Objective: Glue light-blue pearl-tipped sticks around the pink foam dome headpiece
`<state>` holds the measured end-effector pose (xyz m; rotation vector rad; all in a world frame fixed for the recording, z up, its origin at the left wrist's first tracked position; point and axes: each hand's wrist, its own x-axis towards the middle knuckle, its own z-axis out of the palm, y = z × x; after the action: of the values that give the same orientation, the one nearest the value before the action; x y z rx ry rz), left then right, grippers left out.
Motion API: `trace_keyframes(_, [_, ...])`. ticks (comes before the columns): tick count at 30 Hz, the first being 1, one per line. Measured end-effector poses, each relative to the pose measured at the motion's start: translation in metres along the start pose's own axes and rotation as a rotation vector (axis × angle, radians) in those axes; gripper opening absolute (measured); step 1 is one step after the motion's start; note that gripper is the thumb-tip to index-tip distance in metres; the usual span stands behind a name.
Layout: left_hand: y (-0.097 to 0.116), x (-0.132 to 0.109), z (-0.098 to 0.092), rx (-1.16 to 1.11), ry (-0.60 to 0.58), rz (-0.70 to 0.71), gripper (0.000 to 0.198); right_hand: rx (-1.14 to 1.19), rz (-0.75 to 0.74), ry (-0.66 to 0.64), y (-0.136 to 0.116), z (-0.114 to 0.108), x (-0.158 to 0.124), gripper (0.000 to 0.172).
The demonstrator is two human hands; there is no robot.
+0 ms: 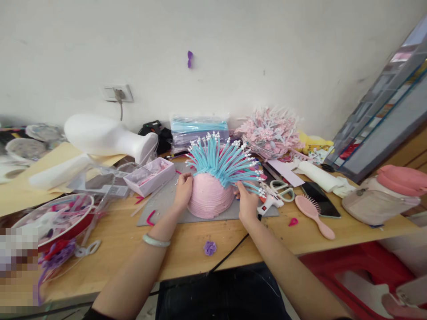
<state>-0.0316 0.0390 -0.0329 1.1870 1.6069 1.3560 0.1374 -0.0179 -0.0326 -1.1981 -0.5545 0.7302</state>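
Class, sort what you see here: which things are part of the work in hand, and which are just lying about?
In hand: left hand, right hand, pink dome headpiece, blue pearl-tipped sticks, grey mat.
Lying about: pink hairbrush, phone, scissors, foam mannequin head.

Bright even daylight, edges warped.

a white foam head (106, 135) is laid at upper left. 1 pink hairbrush (314, 215), a black phone (320, 199) and a glue gun (271, 202) are seen at centre right.

Head-worn view, looking forward-down, close over workbench (207, 262)
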Motion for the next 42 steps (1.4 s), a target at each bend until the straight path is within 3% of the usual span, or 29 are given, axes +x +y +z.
trace_keyframes(14, [0.001,0.000,0.001,0.003,-0.004,-0.003,0.014,0.035,0.002,-0.081,-0.002,-0.001,-0.002,0.022])
trace_keyframes(23, [0.001,-0.001,0.000,0.004,-0.004,0.006,0.016,0.042,0.040,-0.046,-0.002,-0.001,0.002,0.023])
trace_keyframes(32, [0.001,0.000,0.000,0.012,-0.007,0.013,0.015,0.309,0.001,-0.016,0.002,0.004,-0.001,0.030])
trace_keyframes(35, [0.001,0.000,0.000,0.010,-0.006,0.014,0.015,0.370,0.052,-0.008,0.001,0.003,-0.006,0.033])
trace_keyframes(39, [0.001,0.000,0.000,0.005,0.001,0.013,0.016,0.272,0.196,0.001,-0.002,0.001,-0.011,0.026])
trace_keyframes(42, [0.002,-0.001,0.000,0.003,0.006,0.009,0.016,0.187,0.286,-0.091,-0.003,0.002,-0.015,0.031])
